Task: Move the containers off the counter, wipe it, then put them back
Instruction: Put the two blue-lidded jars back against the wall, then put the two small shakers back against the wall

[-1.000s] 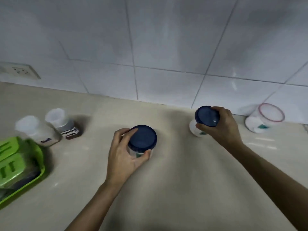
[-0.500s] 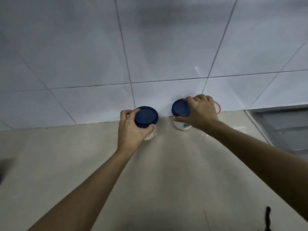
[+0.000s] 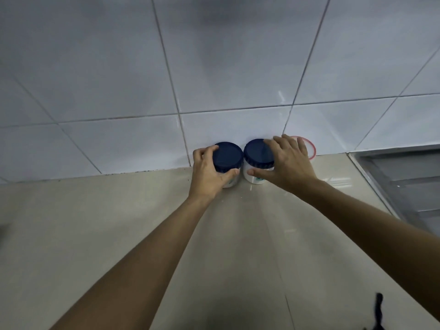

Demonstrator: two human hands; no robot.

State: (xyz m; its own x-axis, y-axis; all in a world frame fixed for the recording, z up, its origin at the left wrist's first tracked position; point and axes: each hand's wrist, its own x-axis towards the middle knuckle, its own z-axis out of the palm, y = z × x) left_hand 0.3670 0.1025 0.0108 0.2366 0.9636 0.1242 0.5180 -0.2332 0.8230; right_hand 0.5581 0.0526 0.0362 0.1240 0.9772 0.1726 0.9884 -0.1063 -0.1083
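Two white jars with dark blue lids stand side by side on the beige counter (image 3: 119,234), right against the tiled wall. My left hand (image 3: 207,172) is wrapped around the left jar (image 3: 227,154), thumb in front and fingers behind. Over the right jar (image 3: 257,153), my right hand (image 3: 288,163) lies with fingers straight and spread; its thumb touches the jar's front. A clear container with a red rim (image 3: 310,148) stands just behind my right hand, mostly hidden by it.
A steel sink drainboard (image 3: 404,184) begins at the counter's right end. A thin black object (image 3: 378,310) lies near the bottom right corner. The white tiled wall (image 3: 214,67) closes off the back.
Both hands carried the jars to the back wall and set them down next to each other. My right hand's fingers have spread and loosened on its jar. The view has turned right, toward the sink.
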